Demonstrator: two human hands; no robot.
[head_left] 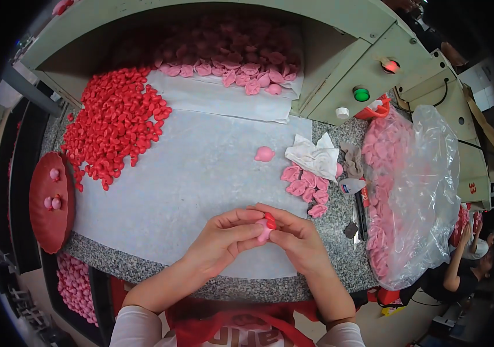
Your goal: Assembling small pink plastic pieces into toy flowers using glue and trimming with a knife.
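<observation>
My two hands meet over the near part of the white sheet. Fingers and thumb of my left hand (226, 234) are closed round a small rounded pink piece (263, 231). A glossy red piece (270, 221) sits against its upper right side, and my right hand (296, 240) pinches the two together from the right. Fingers hide much of both pieces. Beyond my hands a single pink piece (264, 154) lies on the sheet. Several folded-looking pink pieces (305, 186) are gathered to the right, beside a crumpled white cloth (313, 153).
A large heap of small red pieces (114, 124) covers the sheet's far left. Pink pieces (247, 69) fill the recess of a pale green machine (339, 63). At left stands a red fluted tray (53, 225); at right, a clear plastic bag (426, 202) of pink pieces.
</observation>
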